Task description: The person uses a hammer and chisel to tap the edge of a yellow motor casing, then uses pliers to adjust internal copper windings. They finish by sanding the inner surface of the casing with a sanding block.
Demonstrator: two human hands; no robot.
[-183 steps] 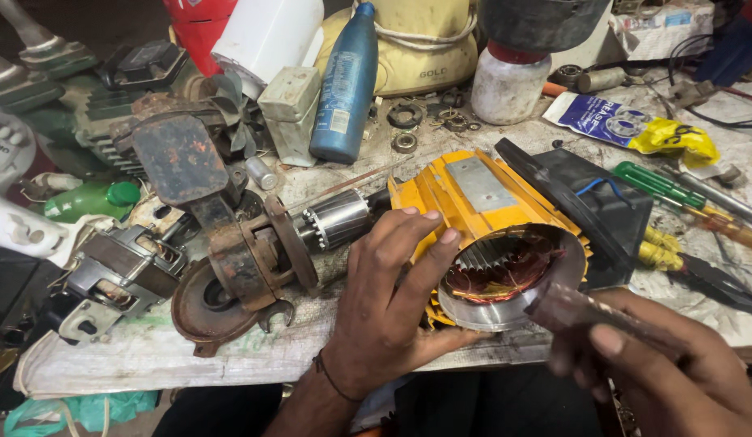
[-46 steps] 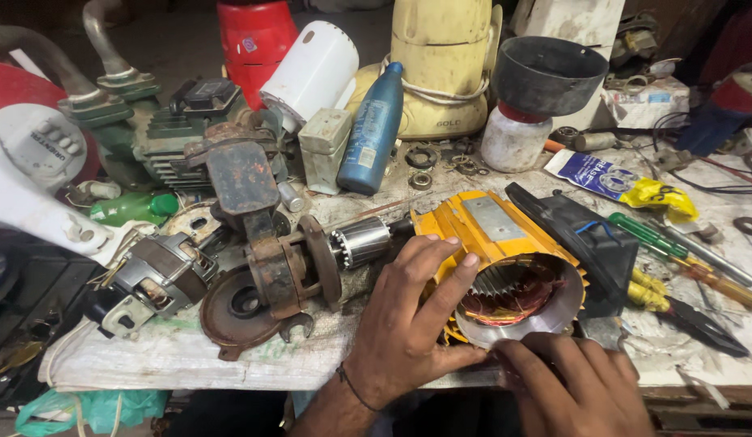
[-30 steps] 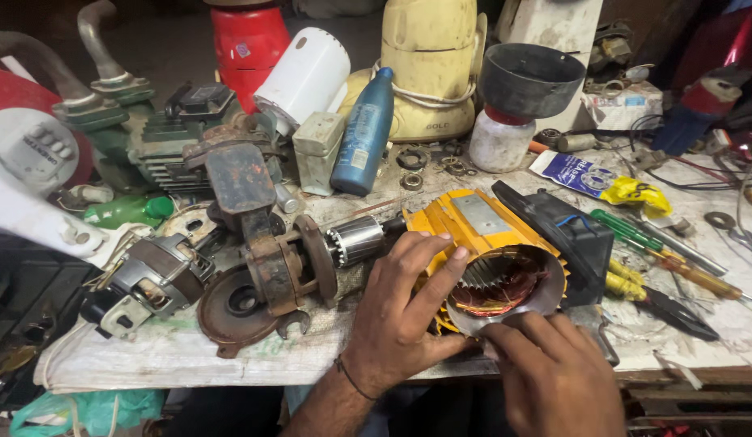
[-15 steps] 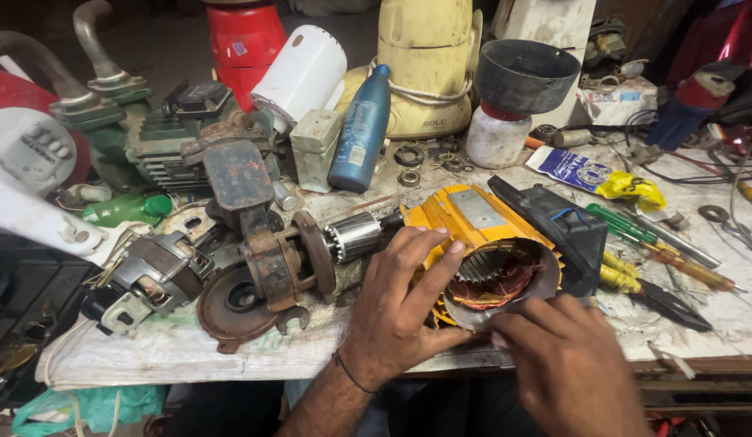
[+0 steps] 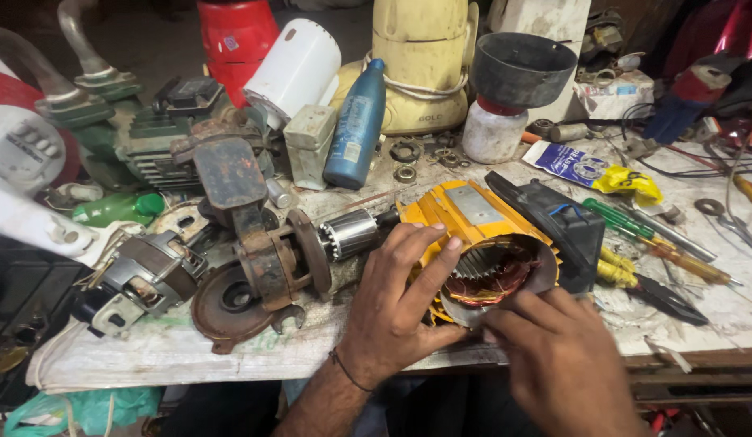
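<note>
Cluttered and dim, the workshop has a worn white tabletop (image 5: 715,311) with tools and old machine parts all over it. Near the front edge lies a yellow motor housing (image 5: 473,218) on its side. Its long axis runs from the far left toward the near right, so its round open end faces the person. Copper windings (image 5: 489,275) show inside that opening.

The left hand (image 5: 396,311) lies flat on the left side of the housing, fingers spread wide and pressing on it, not closed around it. The right hand (image 5: 566,364) is at the lower rim of the open end, with its fingertips touching the rim (whether it pinches anything cannot be seen, since the back of the hand hides that). Both hands are right at the housing; the right one is nearer the opening.

Just left of the housing sits a rusty motor part (image 5: 271,267) with a shiny rotor (image 5: 351,233) pointing at it. A black cover (image 5: 554,222) leans on the housing's right side. Screwdrivers (image 5: 651,235) lie farther right, and a blue bottle (image 5: 355,125) stands behind.
</note>
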